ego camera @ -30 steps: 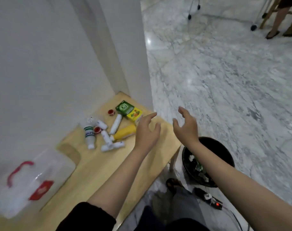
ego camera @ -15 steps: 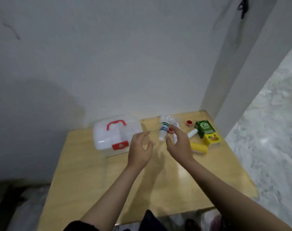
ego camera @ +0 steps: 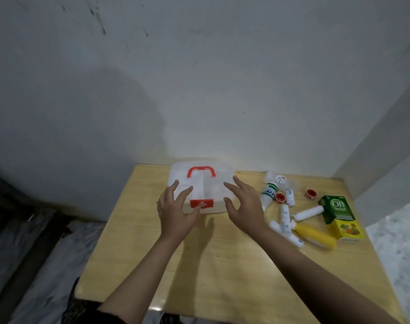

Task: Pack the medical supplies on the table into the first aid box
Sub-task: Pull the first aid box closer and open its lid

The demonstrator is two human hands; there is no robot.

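- The left hand [ego camera: 176, 212] is spread, empty, at the near left corner of the box [ego camera: 200, 191]; whether it touches is unclear.
- The right hand [ego camera: 245, 204] is spread, empty, by its right end.
- The lid is down.
- The supplies [ego camera: 300, 213] lie right of the right hand on the table [ego camera: 222, 265].

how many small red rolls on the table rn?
2. One red roll sits beside the green-labelled bottle; the other red roll lies behind the green box. None appears hidden.

A pale wooden desk [ego camera: 222, 265] stands against a scuffed white wall [ego camera: 199, 78], with grey marbled floor [ego camera: 400, 242] at right.
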